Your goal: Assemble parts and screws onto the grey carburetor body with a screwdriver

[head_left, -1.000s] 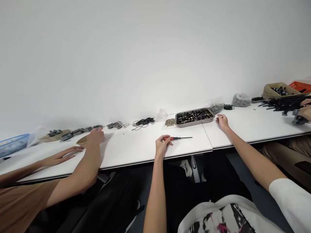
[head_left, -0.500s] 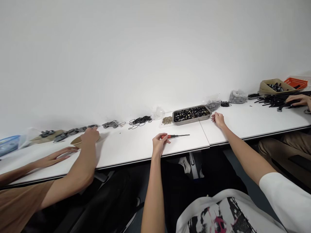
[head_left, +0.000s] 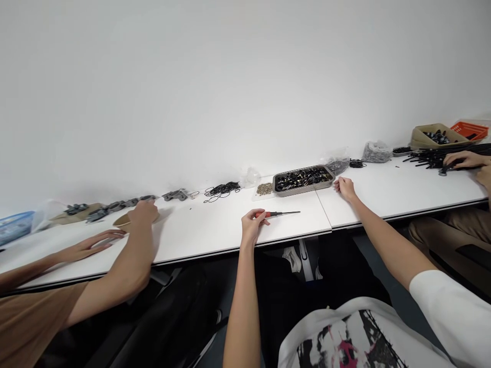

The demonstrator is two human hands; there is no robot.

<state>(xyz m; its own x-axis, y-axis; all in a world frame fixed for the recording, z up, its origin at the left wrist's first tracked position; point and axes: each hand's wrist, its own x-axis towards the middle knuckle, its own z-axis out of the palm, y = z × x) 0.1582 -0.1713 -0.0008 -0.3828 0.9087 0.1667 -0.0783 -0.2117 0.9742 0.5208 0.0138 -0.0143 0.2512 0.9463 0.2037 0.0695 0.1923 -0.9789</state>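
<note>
My left hand (head_left: 251,224) is closed around the red handle of a screwdriver (head_left: 267,214), whose dark shaft points right over the white table. My right hand (head_left: 346,188) rests on the table just past the right end of a metal tray (head_left: 295,192); its fingers are curled, and whatever they may hold is hidden. Small black and brass-coloured parts (head_left: 305,178) fill the tray. Left of it lies a pile of small brass-coloured pieces (head_left: 264,189) on clear plastic.
Black rings (head_left: 222,189) and grey parts (head_left: 175,194) lie along the wall. On the left, a co-worker's hand (head_left: 143,210) is over a tan bowl (head_left: 123,221). At right, another co-worker's hand (head_left: 465,159) is near black rods (head_left: 425,157) and a tan box (head_left: 431,134).
Both my hands and the screwdriver stay in nearly the same place. The co-worker's hand at far right has shifted slightly left.
</note>
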